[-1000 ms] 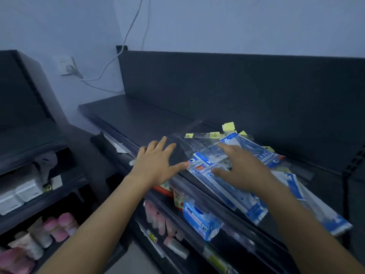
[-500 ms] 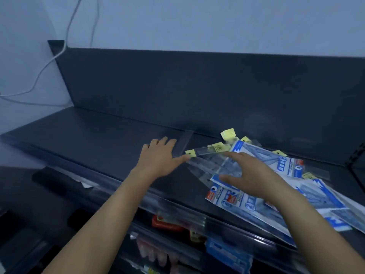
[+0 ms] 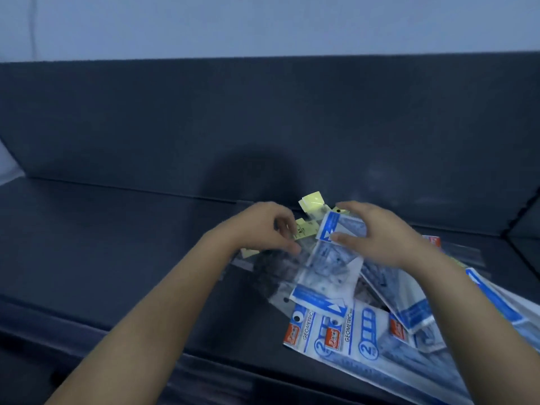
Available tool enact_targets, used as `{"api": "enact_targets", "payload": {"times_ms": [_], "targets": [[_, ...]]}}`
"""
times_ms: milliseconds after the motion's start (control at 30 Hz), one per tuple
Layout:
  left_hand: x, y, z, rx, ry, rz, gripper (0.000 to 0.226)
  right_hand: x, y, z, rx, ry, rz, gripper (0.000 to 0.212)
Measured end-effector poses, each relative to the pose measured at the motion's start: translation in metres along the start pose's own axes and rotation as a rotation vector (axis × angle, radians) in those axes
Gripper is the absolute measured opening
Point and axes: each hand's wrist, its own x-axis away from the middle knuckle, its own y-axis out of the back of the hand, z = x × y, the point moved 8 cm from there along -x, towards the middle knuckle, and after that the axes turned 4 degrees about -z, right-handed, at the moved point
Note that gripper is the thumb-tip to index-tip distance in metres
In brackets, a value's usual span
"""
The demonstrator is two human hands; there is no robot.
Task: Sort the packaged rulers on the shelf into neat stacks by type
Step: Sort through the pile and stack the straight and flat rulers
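The dark shelf point(image 3: 117, 244) stretches well to the left of the hands, closed behind by its upright back panel point(image 3: 263, 112). The pile of ruler packs point(image 3: 321, 325) crowds the right part and reaches the front edge. At the pile's back, the left hand point(image 3: 260, 226) curls its fingers to pinch a clear pack with a yellow tag point(image 3: 305, 230), and just beside it the right hand point(image 3: 380, 232) arches over a blue-and-white pack point(image 3: 328, 226), thumb and fingers pinching its top end.

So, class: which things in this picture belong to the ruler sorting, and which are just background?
Job: blue-and-white ruler packs; clear yellow-tagged packs; shelf; left hand; right hand.
Just there: back panel; wall.
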Motion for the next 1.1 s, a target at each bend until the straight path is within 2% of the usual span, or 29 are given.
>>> {"api": "enact_targets", "payload": {"times_ms": [100, 233, 367, 467, 600, 667, 767, 867, 1000, 1033, 1100], "targets": [[-0.019, -0.03, -0.016, -0.121, -0.078, 0.311, 0.044, -0.012, 0.008, -0.009, 0.018, -0.017, -0.045, 0.06], [-0.035, -0.041, -0.017, -0.151, -0.119, 0.408, 0.049, -0.019, -0.002, -0.02, -0.015, -0.048, -0.051, 0.055], [-0.045, -0.035, -0.006, -0.038, -0.101, 0.399, 0.04, -0.013, -0.019, -0.026, -0.067, -0.05, -0.04, 0.049], [-0.046, -0.027, 0.004, -0.019, -0.082, 0.375, 0.038, -0.013, -0.017, -0.029, -0.097, -0.069, -0.099, 0.044], [-0.035, -0.019, 0.017, -0.162, -0.041, 0.324, 0.048, -0.016, -0.025, -0.034, 0.14, -0.082, -0.037, 0.048], [-0.027, -0.019, 0.019, -0.246, -0.021, 0.312, 0.054, -0.016, -0.023, -0.037, 0.214, -0.115, -0.057, 0.045], [-0.022, -0.024, 0.018, -0.266, -0.027, 0.342, 0.044, -0.015, -0.015, -0.049, 0.315, -0.198, -0.067, 0.044], [-0.018, -0.025, 0.012, -0.133, -0.081, 0.412, 0.028, -0.012, -0.009, -0.062, 0.353, -0.273, -0.068, 0.042], [-0.012, -0.011, -0.01, 0.238, -0.196, 0.392, 0.02, -0.009, 0.001, -0.072, 0.344, -0.29, -0.093, 0.045], [-0.012, -0.007, -0.013, 0.329, -0.205, 0.36, 0.022, -0.009, 0.004, -0.07, 0.27, -0.257, -0.134, 0.044], [-0.014, 0.0, -0.016, 0.476, -0.207, 0.299, 0.023, -0.007, 0.015, -0.054, -0.044, -0.164, -0.247, 0.034]]}}
